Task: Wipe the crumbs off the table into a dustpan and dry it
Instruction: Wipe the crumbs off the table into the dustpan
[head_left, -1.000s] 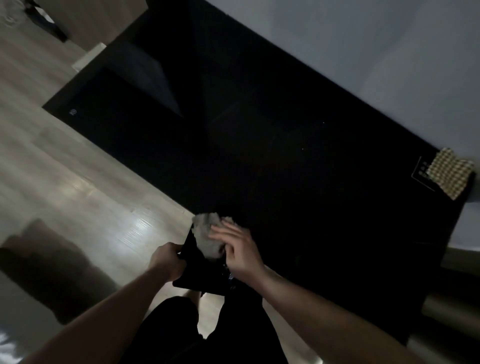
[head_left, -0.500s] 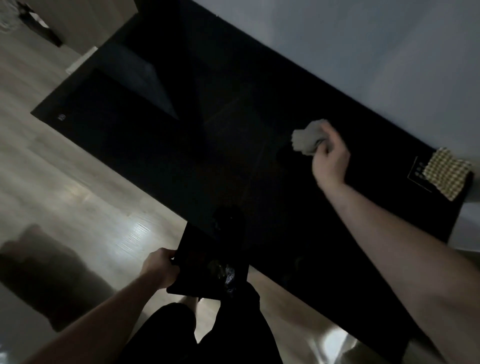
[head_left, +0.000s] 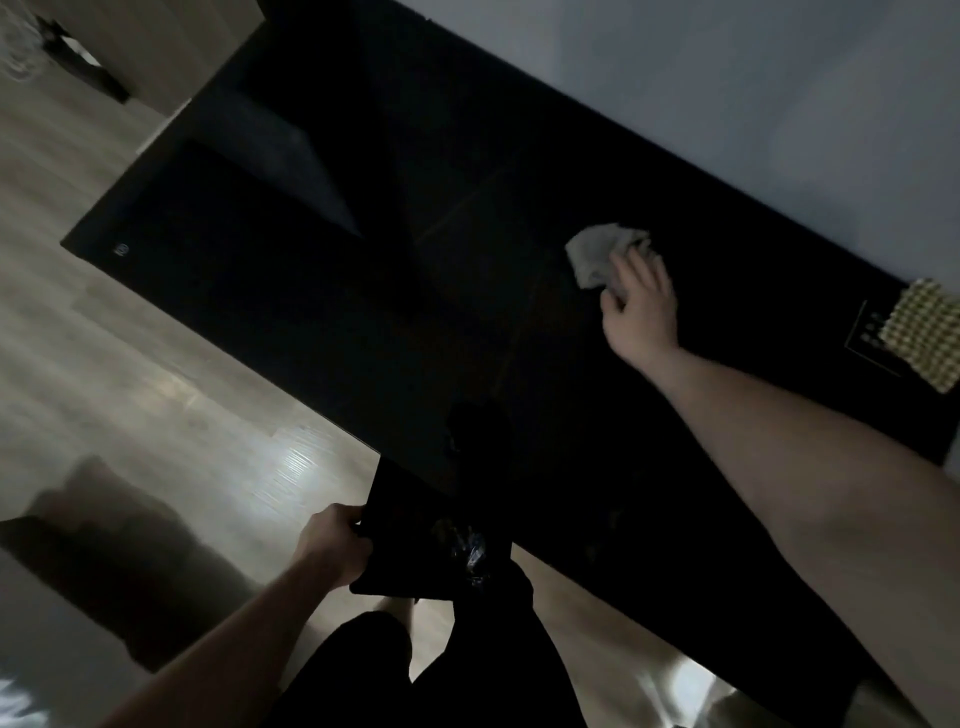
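Observation:
A long black table runs across the dim room. At its far side my right hand presses a crumpled grey cloth down on the top, fingers spread over it. My left hand grips the left edge of a black dustpan, held just below the table's near edge. A small shiny heap of crumbs lies in the pan. The table is too dark to show loose crumbs.
A yellow checked cloth lies at the table's right end, next to the pale wall. Wooden floor spreads to the left, with a dark low shape on it. My dark-clothed legs stand below the dustpan.
My right hand left the dustpan with the grey cloth, reached to the far side of the table, and now rests flatter on the cloth. The dustpan stayed put in my left hand.

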